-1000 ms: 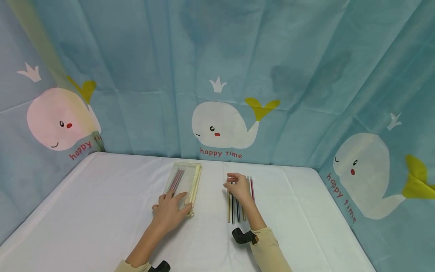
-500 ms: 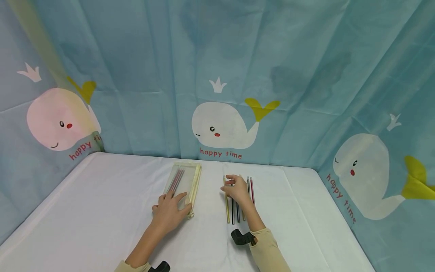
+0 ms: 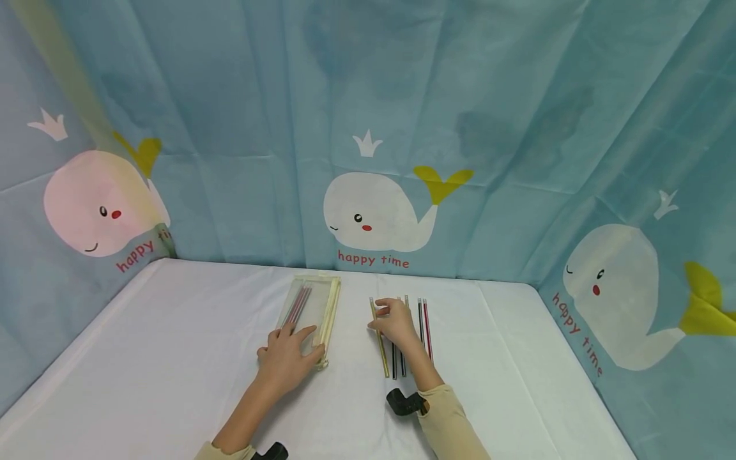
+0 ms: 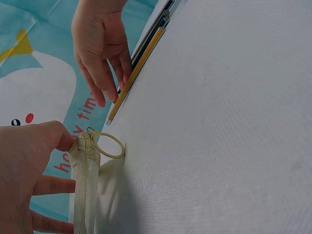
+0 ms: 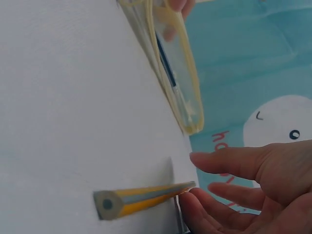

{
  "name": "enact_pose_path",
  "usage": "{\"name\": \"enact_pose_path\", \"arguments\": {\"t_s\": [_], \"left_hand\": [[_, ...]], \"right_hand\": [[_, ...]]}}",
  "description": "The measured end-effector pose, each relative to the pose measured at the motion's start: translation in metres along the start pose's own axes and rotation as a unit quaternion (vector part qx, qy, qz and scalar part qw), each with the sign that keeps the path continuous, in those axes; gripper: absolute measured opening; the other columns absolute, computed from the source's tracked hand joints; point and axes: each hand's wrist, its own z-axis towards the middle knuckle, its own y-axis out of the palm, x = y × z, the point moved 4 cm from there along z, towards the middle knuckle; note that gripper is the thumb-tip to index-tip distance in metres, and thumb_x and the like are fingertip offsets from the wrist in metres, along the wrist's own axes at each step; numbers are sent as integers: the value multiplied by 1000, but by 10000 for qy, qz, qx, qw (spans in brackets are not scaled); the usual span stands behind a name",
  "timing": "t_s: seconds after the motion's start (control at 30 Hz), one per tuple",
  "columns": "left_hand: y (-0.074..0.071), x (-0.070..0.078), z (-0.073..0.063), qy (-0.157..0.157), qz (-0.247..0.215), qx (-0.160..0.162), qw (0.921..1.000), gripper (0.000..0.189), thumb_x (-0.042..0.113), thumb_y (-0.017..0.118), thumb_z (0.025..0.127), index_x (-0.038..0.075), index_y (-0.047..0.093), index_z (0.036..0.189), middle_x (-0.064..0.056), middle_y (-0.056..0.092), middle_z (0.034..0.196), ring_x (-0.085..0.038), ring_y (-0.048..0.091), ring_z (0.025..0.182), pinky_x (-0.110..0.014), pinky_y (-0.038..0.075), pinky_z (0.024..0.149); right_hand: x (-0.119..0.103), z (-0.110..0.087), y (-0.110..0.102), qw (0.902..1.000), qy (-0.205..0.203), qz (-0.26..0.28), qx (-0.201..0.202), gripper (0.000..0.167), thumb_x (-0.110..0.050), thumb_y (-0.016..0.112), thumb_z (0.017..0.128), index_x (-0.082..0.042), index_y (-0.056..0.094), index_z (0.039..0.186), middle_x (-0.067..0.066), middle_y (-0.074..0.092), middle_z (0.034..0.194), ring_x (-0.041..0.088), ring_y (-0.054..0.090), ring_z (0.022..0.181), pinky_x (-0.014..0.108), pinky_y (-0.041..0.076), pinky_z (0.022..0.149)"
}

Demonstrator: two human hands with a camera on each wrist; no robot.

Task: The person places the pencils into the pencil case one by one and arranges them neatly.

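- Right hand (image 3: 397,324): over the left end of the pencil row; fingertips touch one yellow pencil (image 3: 382,354), thumb standing apart from it in the right wrist view. No closed grip seen.
- Yellow pencil: count 1, leftmost of the row, slanted with its far end to the left; near end just beside the next pencil. Whether any part is off the table (image 3: 489,358): cannot tell.
- Loose pencils, total: 6 counted, parts covered by the right hand and forearm.
- Black pencils: 3. Two (image 3: 393,361) side by side just right of the yellow one; third (image 3: 421,322) beyond the hand.
- Red pencil (image 3: 428,329): 1, at the right end of the row, beside the third black one.
- Sixth pencil (image 3: 407,301): only its far end shows past the knuckles.
- Left hand (image 3: 285,359): fingers spread over the near half of the pouch, thumb at its zip edge; resting on it, not balled.
- Pouch (image 3: 331,303): 1, see-through, pale yellow edging, lying left of the row, well apart from it. Pull ring (image 4: 111,146): 1, at the zip end.
- Pencils inside pouch (image 3: 298,305): at least 2; exact count unclear.
- Curtain (image 3: 241,211): 3 whales printed on it.
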Motion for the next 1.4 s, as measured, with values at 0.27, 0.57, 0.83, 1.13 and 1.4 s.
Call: {"name": "enact_pose_path", "arguments": {"t_s": [0.27,0.57,0.83,1.13,1.4], "left_hand": [[0,0,-2,-23,-35,-17,10000,52,43,61,101,12,67,142,-35,48,151,-62,41,137,-81,39,88],[1,0,-2,-33,-28,-16,10000,52,42,62,101,12,67,142,-35,48,151,-62,41,137,-82,38,89],[1,1,-2,-11,-18,9,10000,52,42,62,101,11,67,142,-35,48,151,-63,40,137,-82,38,90],[1,0,-1,-24,-59,4,10000,52,42,61,101,12,66,143,-35,47,152,-63,39,138,-82,37,91],[2,-1,0,-23,-32,8,10000,52,42,61,101,12,67,143,-35,47,152,-63,39,138,-82,37,90]], "right_hand": [[-2,3,9,9980,63,-591,198,53,2,89,77,7,70,127,15,72,100,27,65,87,38,58,73],[-5,3,13,9933,-43,-1084,387,45,3,90,77,6,74,119,11,69,91,20,59,77,34,53,67],[-3,6,11,9956,-163,-906,189,33,7,86,78,7,75,110,8,68,82,16,59,71,30,53,64],[0,8,7,9991,123,-363,-163,32,8,80,83,9,74,114,11,69,86,14,60,67,26,56,61],[2,10,4,9995,80,-227,-217,31,6,77,84,10,74,114,12,71,89,13,61,66,25,55,62]]}}
